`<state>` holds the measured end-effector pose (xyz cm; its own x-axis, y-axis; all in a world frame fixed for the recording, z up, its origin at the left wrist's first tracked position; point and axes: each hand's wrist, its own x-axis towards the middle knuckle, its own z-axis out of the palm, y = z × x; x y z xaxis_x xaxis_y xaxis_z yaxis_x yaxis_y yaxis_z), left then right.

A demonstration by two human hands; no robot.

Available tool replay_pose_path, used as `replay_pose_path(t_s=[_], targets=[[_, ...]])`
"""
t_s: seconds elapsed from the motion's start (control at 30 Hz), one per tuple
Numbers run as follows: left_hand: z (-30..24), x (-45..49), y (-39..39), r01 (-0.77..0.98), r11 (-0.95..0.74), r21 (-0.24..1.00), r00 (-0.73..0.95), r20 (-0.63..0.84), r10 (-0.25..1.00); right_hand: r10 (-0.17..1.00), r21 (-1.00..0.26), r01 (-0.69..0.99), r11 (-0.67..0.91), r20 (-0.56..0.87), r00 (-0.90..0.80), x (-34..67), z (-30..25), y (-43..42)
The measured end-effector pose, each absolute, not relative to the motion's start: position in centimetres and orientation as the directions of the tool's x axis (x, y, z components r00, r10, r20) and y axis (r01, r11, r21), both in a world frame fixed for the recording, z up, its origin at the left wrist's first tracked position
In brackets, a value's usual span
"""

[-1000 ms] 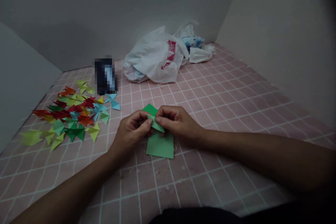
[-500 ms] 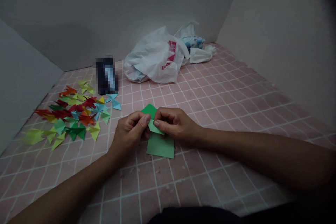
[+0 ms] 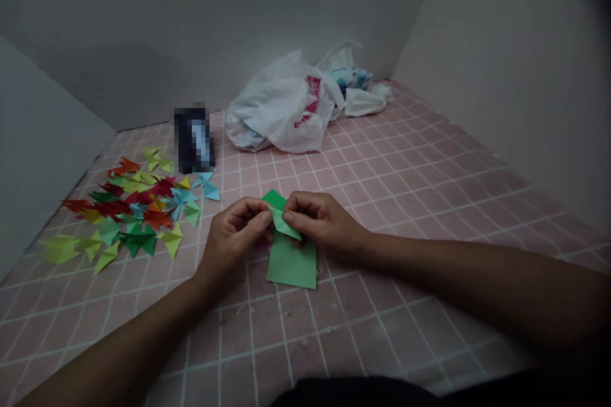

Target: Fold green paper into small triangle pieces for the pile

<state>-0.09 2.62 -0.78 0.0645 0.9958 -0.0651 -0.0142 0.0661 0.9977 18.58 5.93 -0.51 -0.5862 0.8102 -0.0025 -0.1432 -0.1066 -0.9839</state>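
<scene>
My left hand (image 3: 237,236) and my right hand (image 3: 319,221) meet at the middle of the pink checked surface (image 3: 391,172). Both pinch a small folded piece of green paper (image 3: 284,223) between thumb and fingers. Under them lies a flat sheet of green paper (image 3: 292,261), partly covered by my fingers. A corner of green paper shows just behind my hands.
A pile of several folded paper shapes (image 3: 128,203) in red, green, yellow, orange and blue lies at the left. A dark blurred upright object (image 3: 192,138) stands behind it. White plastic bags (image 3: 291,105) lie at the back. Grey walls close in the surface on three sides.
My fingers have shifted slightly on the folded green piece, working its fold. Both hands stay in the same place over the flat sheet.
</scene>
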Motion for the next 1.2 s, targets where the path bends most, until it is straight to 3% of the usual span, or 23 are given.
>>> replay_pose_path(t_s=[0.37, 0.6, 0.9, 1.2], targets=[[0.1, 0.5, 2.5, 0.11, 0.057, 0.992, 0.012, -0.059, 0.998, 0.797, -0.999, -0.048, -0.008, 0.022, -0.603, 18.7, -0.8, 6.0], [0.1, 0.6, 2.4, 0.02, 0.126, 0.992, 0.019, -0.126, 0.992, 0.805, -0.999, -0.049, -0.019, 0.014, -0.593, 18.6, -0.9, 6.0], [0.0, 0.7, 2.7, -0.004, 0.081, 0.997, 0.042, -0.08, 0.996, 0.828, -0.999, -0.052, -0.017, 0.015, -0.561, 18.6, -0.8, 6.1], [0.2, 0.7, 2.7, 0.056, 0.117, 0.992, 0.019, -0.118, 0.993, 0.817, -0.999, -0.048, 0.007, 0.034, -0.576, 18.6, -1.1, 6.2]])
